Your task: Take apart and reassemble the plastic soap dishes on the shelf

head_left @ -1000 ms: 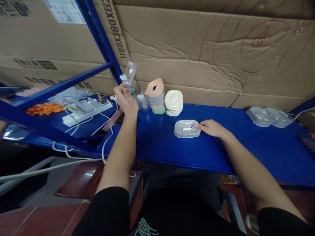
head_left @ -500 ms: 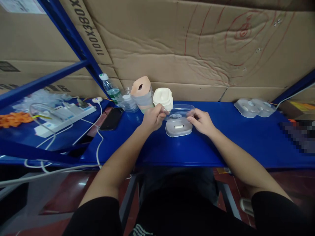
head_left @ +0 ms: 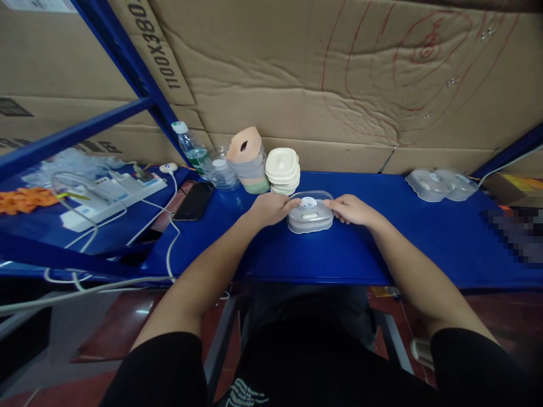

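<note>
A grey soap-dish-like base with a clear plastic lid [head_left: 310,213] on top sits on the blue shelf [head_left: 339,254]. My left hand [head_left: 271,207] presses on the lid's left edge and my right hand [head_left: 352,208] on its right edge. A round white sticker shows on the lid's top. Just behind stand a stack of cream-coloured bases [head_left: 282,170] and a stack of pink, grey and green bases [head_left: 249,160].
A stack of clear lids [head_left: 220,172] and a water bottle [head_left: 193,149] stand at the back left. A black phone [head_left: 194,200] lies nearby, with a power strip [head_left: 112,194] and white cables further left. Two lidded grey dishes [head_left: 441,185] rest at the far right. Cardboard boxes form the back wall.
My left hand brought a clear lid from the stack at the back left over to the grey base. Both hands lowered it, and it now sits on the base.
</note>
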Demonstrator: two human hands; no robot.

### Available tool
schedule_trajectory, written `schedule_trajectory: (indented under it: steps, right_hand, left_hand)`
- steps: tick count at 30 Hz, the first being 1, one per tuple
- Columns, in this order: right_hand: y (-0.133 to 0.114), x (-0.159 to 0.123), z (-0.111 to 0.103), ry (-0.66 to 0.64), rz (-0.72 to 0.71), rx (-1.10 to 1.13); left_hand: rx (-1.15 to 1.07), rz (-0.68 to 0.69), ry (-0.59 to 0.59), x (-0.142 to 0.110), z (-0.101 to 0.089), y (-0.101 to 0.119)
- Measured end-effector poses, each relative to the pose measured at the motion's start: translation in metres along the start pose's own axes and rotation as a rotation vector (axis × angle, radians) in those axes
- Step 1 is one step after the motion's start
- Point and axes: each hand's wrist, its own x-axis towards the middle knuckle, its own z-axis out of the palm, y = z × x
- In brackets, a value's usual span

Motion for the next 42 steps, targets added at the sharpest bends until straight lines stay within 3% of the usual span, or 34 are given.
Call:
schedule_trajectory:
  steps: [4, 11, 16, 20, 33, 35, 38, 40, 42]
  right_hand:
    - [0.005, 0.004, -0.001, -0.061, 0.039, -0.042]
    - [0.006, 0.003, -0.002, -0.115, 0.035, -0.087]
    - [0.008, 0.001, -0.004, -0.166, -0.023, -0.116]
    - [0.007, 0.000, -0.005, -0.168, -0.019, -0.162]
    - [0.004, 0.002, -0.002, -0.133, 0.048, -0.193]
    - [0.001, 0.001, -0.003, -0.069, 0.043, -0.286]
    - [-0.004, -0.002, -0.003, 0.261, -0.035, -0.460]
    - [-0.006, -0.004, -0.002, 0.449, -0.225, -0.469]
    - [-0.006, -0.004, 0.001, 0.401, -0.472, -0.410]
  left_hand:
    - [-0.004, -0.023, -0.070, 0.002, 0.005, 0.002]
    - [-0.034, 0.023, -0.095, 0.003, 0.012, -0.005]
    - [-0.041, 0.122, -0.124, -0.002, 0.004, -0.006]
    - [-0.017, 0.118, -0.156, -0.007, -0.002, -0.002]
    - [-0.045, 0.058, -0.100, 0.000, 0.009, -0.004]
    - [-0.043, 0.034, -0.098, 0.000, 0.009, -0.002]
    - [-0.023, -0.006, -0.087, 0.000, 0.008, 0.001]
    - [-0.007, -0.029, -0.081, 0.000, 0.008, 0.004]
    - [-0.001, -0.046, -0.082, 0.000, 0.008, 0.005]
